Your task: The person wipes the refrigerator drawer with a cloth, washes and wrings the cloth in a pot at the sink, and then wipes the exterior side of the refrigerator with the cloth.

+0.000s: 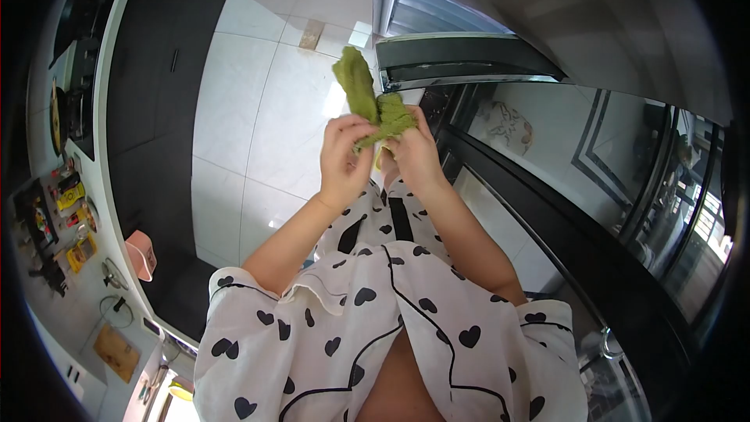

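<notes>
A crumpled green cloth [357,86] hangs between my two hands in front of my body, above the tiled floor. My left hand [344,158] grips its lower left part, fingers curled in. My right hand [415,155] is closed on the bunched right part [395,115]. One end of the cloth sticks up and away from me. Some of the fingertips are hidden in the folds.
To the left runs a counter [113,70] above dark cabinets [160,109], with a stove, yellow packets [72,197] and a wooden board [117,352]. A pink bin [141,255] hangs on the cabinet front. On the right stand dark-framed glass doors [578,227].
</notes>
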`<state>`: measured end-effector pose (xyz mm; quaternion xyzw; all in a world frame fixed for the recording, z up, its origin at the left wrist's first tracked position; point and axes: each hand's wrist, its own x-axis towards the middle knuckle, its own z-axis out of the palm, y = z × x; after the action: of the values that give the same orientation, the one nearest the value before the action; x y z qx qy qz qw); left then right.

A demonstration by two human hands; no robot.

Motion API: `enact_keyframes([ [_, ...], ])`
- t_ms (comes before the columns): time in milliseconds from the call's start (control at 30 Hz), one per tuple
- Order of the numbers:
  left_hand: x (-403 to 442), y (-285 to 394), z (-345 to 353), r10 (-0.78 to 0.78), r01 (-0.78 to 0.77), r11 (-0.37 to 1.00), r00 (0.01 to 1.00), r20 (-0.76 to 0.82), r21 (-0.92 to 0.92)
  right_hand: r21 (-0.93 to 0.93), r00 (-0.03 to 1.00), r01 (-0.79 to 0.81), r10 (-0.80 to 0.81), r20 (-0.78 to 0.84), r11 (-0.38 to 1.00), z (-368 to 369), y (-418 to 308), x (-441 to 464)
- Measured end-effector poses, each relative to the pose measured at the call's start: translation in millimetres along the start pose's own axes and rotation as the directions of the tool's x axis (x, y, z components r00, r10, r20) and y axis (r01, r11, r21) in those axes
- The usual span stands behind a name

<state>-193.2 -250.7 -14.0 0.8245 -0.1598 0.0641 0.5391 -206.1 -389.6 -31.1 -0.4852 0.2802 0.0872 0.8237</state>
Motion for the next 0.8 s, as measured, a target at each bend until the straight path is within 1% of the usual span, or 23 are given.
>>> enact_keyframes([
  [33,-2.7,3.0,-1.7,-0.025,0.029,0.998,0.998,0.064,-0.060,0.206,0.997,-0.043,0.030,0.066,0.978,2.7,-4.5,-3.2],
  [67,-5.7,7.4,-5.1,-0.047,0.062,0.991,0.991,0.128,-0.116,0.400,0.989,-0.099,0.047,0.137,0.911,5.5,-9.1,-5.6],
  [100,-7.4,9.8,-8.2,-0.067,0.100,0.981,0.979,0.194,-0.168,0.435,0.985,-0.112,0.043,0.165,0.894,5.9,-15.2,-7.9],
  [133,-4.8,6.9,-9.8,0.002,0.023,0.988,0.987,0.163,-0.150,0.468,0.981,-0.125,0.038,0.191,0.875,3.1,-22.8,-10.3],
  [167,-4.2,3.6,-7.8,-0.121,0.139,0.978,0.985,0.125,-0.154,0.500,0.976,-0.137,0.030,0.215,0.855,-2.0,-27.9,-11.3],
  [200,-5.4,-0.7,-5.0,-0.242,0.253,0.954,0.966,0.088,-0.163,0.514,0.956,-0.148,-0.010,0.293,0.845,-7.9,-30.0,-9.4],
  [233,-5.1,-4.9,-2.2,-0.360,0.364,0.915,0.931,0.054,-0.175,0.494,0.947,-0.158,-0.011,0.322,0.855,-11.7,-32.4,-8.7],
  [267,-0.9,-11.3,-0.9,-0.456,0.465,0.866,0.885,0.088,-0.187,0.473,0.937,-0.166,-0.011,0.350,0.865,-14.1,-36.3,-8.3],
  [333,24.8,-12.6,-2.4,-0.257,0.271,0.957,0.957,0.136,-0.101,0.425,0.921,-0.167,-0.013,0.390,0.890,-15.4,-46.3,-7.5],
  [367,36.0,-11.3,-3.2,-0.154,0.166,0.984,0.974,0.165,-0.062,0.398,0.916,-0.163,-0.012,0.402,0.903,-15.4,-51.0,-7.9],
  [400,42.0,-10.8,-1.7,-0.219,0.277,0.932,0.945,0.244,-0.236,0.372,0.910,-0.158,-0.011,0.414,0.915,-16.0,-53.9,-7.5],
  [500,51.2,-24.4,-7.4,-0.168,0.266,0.952,0.867,0.468,-0.151,0.386,0.925,-0.160,0.002,0.380,0.909,-21.8,-57.6,-3.0],
  [600,47.7,-33.0,-9.9,-0.264,0.397,0.902,0.818,0.510,-0.171,0.404,0.954,-0.124,-0.003,0.299,0.907,-27.3,-64.6,-3.0],
  [700,52.9,-36.2,-21.5,-0.490,0.670,0.736,0.623,0.610,-0.093,0.384,0.965,-0.078,-0.026,0.260,0.920,-35.0,-73.4,-3.3],
  [800,49.5,-38.9,-24.0,-0.476,0.667,0.686,0.714,0.514,-0.291,0.331,0.930,0.035,-0.152,0.335,0.943,-59.8,-60.5,9.4],
])
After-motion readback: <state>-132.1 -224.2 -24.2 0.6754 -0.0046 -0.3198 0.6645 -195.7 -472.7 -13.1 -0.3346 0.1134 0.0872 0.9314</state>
